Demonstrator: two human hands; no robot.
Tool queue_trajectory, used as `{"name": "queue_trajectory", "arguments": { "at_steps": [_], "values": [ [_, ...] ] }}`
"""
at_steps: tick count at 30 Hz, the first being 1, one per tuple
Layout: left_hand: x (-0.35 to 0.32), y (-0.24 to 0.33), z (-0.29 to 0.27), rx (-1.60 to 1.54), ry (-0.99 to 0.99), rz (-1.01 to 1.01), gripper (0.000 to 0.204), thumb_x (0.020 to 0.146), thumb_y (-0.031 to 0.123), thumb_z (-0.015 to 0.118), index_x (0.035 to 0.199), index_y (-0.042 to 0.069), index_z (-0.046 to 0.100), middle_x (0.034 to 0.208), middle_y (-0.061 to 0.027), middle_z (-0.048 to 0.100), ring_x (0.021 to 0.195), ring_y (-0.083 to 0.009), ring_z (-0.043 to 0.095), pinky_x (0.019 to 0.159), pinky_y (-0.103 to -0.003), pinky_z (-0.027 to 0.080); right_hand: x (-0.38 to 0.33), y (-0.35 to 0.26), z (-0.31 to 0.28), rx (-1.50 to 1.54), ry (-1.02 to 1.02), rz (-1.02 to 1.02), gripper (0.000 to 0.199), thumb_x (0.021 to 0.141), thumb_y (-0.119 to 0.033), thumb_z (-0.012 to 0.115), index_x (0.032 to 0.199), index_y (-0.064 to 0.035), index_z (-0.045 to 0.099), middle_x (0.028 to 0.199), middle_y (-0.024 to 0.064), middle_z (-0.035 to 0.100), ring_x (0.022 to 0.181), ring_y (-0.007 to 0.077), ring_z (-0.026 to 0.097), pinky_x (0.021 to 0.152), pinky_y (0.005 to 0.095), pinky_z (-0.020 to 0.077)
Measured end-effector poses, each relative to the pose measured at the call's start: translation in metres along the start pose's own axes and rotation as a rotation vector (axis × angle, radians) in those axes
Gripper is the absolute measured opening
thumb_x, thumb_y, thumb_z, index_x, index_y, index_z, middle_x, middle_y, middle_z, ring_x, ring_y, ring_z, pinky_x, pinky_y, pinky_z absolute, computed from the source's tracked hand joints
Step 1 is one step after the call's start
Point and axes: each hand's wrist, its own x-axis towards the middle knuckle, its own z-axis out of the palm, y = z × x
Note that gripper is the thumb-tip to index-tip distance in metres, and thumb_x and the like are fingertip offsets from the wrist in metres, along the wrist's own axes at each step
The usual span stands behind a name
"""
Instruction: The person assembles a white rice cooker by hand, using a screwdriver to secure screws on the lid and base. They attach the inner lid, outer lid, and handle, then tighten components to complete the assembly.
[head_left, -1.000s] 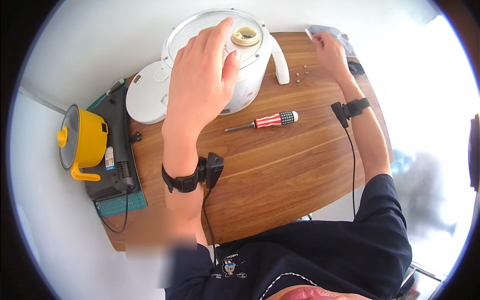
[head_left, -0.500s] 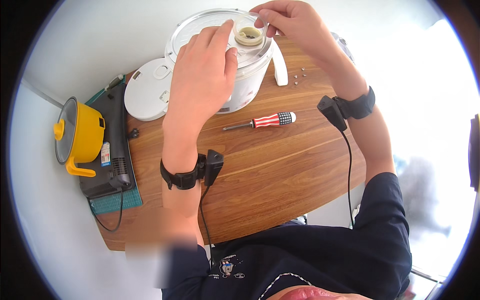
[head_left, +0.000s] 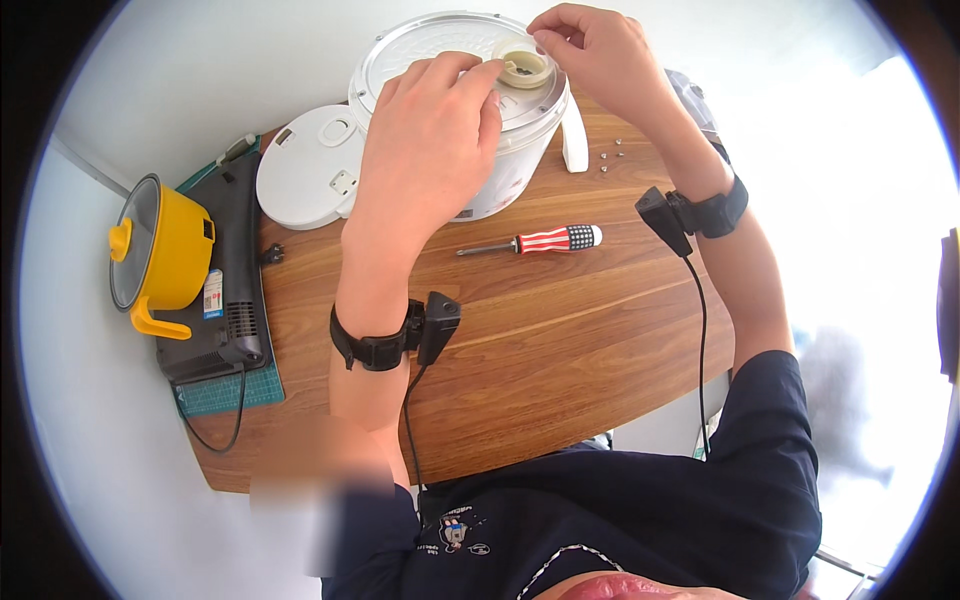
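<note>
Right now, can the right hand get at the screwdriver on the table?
Probably yes. The screwdriver lies alone on bare table, nothing over it. The right hand is up at the white cooker, fingers pinched at its round cap.

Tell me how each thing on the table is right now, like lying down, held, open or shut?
Rice cooker: upside down, base plate off.
Round cream part: sitting in the cooker's underside, both hands at it.
Left hand: pressed flat on the cooker.
Right hand: fingertips pinched at the cream part.
White plate: lying flat beside the cooker.
Screwdriver: lying flat, untouched.
Screws: loose on the table.
Yellow pot: lid on.
</note>
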Motion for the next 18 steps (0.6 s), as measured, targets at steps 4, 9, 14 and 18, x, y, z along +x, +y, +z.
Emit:
{"name": "queue_trajectory", "arguments": {
  "at_steps": [4,9,14,18],
  "values": [
    [0.0,0.0,0.0,0.015,0.009,0.016,0.028,0.103,0.012,0.059,0.126,0.002,0.072,0.128,-0.0101,0.072,0.116,-0.033,0.066,0.103,-0.046,0.051,-0.002,0.005,-0.001,-0.111,0.018,-0.103,0.022,0.096,-0.016,0.067,0.106,0.0007,0.078,0.097,0.0194,0.078,0.09,0.0317,0.076,0.08,0.041,0.0594],
    [0.001,-0.001,0.001,0.025,0.018,0.041,0.029,0.104,0.017,0.06,0.125,0.002,0.073,0.128,-0.0098,0.074,0.118,-0.032,0.066,0.105,-0.045,0.05,-0.004,0.013,0.001,-0.101,0.024,-0.19,0.022,0.096,-0.015,0.068,0.109,-0.0002,0.078,0.103,0.0187,0.077,0.091,0.0323,0.075,0.081,0.0412,0.0598],
    [0.002,-0.001,0.005,0.031,0.087,0.072,0.027,0.103,0.018,0.063,0.122,0.002,0.073,0.118,-0.0106,0.077,0.113,-0.0293,0.069,0.101,-0.045,0.051,-0.012,0.017,0.003,0.033,0.031,-0.199,0.025,0.096,-0.014,0.072,0.116,-0.001,0.076,0.109,0.0167,0.078,0.098,0.0296,0.075,0.085,0.0394,0.0633],
    [0.002,0.001,0.001,0.035,0.039,0.049,0.029,0.102,0.018,0.064,0.126,0.003,0.071,0.114,-0.0114,0.077,0.113,-0.0296,0.07,0.1,-0.045,0.051,-0.017,0.017,-0.002,0.052,-0.028,-0.171,0.031,0.095,-0.016,0.075,0.122,-0.0019,0.074,0.115,0.0146,0.077,0.108,0.0262,0.074,0.091,0.039,0.064]
  ]
}}
